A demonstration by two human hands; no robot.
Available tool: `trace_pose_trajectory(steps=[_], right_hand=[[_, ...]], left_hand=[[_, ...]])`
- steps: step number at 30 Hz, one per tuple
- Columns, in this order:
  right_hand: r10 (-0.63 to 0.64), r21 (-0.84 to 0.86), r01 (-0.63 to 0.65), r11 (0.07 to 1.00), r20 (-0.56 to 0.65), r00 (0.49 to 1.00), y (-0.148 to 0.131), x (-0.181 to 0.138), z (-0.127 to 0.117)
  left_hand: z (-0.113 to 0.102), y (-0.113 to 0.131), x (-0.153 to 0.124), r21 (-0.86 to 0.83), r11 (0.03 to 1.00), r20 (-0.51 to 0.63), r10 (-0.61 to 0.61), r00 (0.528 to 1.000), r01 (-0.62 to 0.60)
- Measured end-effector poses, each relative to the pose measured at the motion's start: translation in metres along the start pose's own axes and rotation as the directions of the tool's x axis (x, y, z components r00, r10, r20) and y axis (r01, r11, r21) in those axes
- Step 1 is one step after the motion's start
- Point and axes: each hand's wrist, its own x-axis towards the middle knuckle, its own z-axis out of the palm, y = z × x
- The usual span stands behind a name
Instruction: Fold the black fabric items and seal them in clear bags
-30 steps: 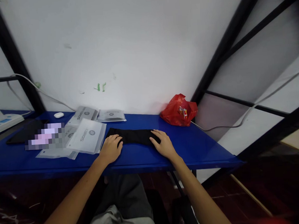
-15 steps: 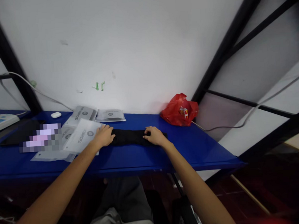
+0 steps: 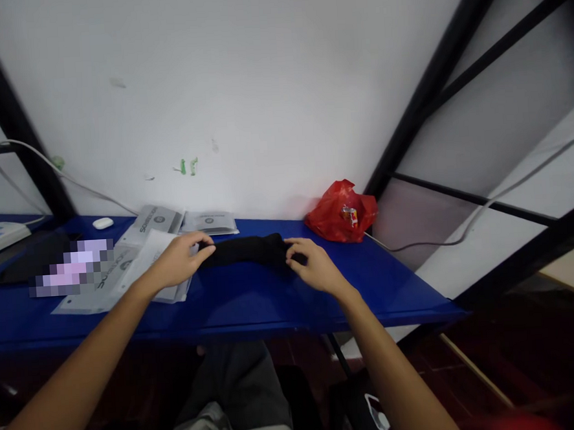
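Note:
A long black sock (image 3: 245, 250) stretches across between my hands, just above or on the blue table (image 3: 253, 301); I cannot tell whether all of it touches the surface. My left hand (image 3: 185, 257) pinches its left end between thumb and fingers. At the other end, the fingers of my right hand (image 3: 312, 262) are closed on the fabric, which bunches up there. Beside my left hand lie frosted plastic bags with dark printed lettering, the nearest bag (image 3: 148, 253) partly behind my wrist.
Farther back are another printed bag (image 3: 156, 222) and a flat packet (image 3: 209, 222). A red plastic bag (image 3: 340, 215) sits at the back right. To the left are a white earbud case (image 3: 103, 223), a dark flat object (image 3: 18, 267) and a blurred-out patch. A cable runs along the wall.
Both hands have gone from resting on the flat sock to gripping its ends. The sock is lifted and bunched at its right end, and my left hand has shifted slightly left.

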Motion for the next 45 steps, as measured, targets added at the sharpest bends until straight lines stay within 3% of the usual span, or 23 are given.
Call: trace_pose_trajectory(steps=[2,4,7,9,12,16,22,27,32,37,41,45], right_hand=[[-0.002,0.053,-0.002,0.999,0.083,0.997,-0.009,-0.018,-0.013],[0.023,0.082,-0.027,0.996,0.049,0.999,-0.016,-0.028,-0.018],[0.043,0.060,-0.037,0.998,-0.096,0.994,-0.021,-0.028,-0.012],[0.032,0.035,-0.028,0.999,-0.119,0.992,-0.023,-0.023,-0.001],[0.012,-0.016,-0.012,1.000,0.000,1.000,-0.025,-0.017,0.016],[0.019,-0.135,-0.002,0.991,0.130,0.991,-0.023,-0.013,0.035],[0.106,-0.275,-0.066,0.959,0.134,0.985,-0.010,-0.009,0.044],[0.158,-0.384,-0.135,0.913,0.028,0.987,0.012,-0.015,0.042],[0.213,-0.390,-0.199,0.899,-0.008,0.977,0.032,-0.007,0.041],[0.195,-0.298,-0.196,0.934,-0.033,0.980,0.025,0.016,0.040],[0.143,-0.192,-0.131,0.973,0.052,0.988,0.014,0.032,0.047],[0.179,-0.188,-0.148,0.971,0.162,0.970,0.013,0.047,0.057]], left_hand=[[-0.010,0.005,-0.014,-0.094,0.995,0.096,-0.014,0.995,0.023],[-0.010,0.008,-0.025,-0.108,0.992,0.116,-0.051,0.992,0.064],[0.010,0.009,-0.035,0.024,0.996,0.144,-0.094,0.985,0.091],[0.028,0.008,-0.040,0.163,0.985,0.199,-0.081,0.977,0.049],[0.050,0.006,-0.043,0.300,0.953,0.233,-0.031,0.972,-0.041],[0.062,0.003,-0.041,0.383,0.922,0.204,-0.036,0.978,-0.046],[0.063,-0.005,-0.034,0.448,0.894,0.182,-0.088,0.979,-0.003],[0.062,-0.011,-0.028,0.530,0.847,0.168,-0.139,0.976,0.030],[0.065,-0.015,-0.015,0.570,0.821,0.149,-0.142,0.979,0.032],[0.068,-0.015,-0.006,0.599,0.801,0.138,-0.104,0.985,0.001],[0.060,-0.014,0.001,0.541,0.841,0.206,-0.151,0.967,0.016],[0.047,-0.015,0.010,0.454,0.889,0.322,-0.220,0.921,0.054]])
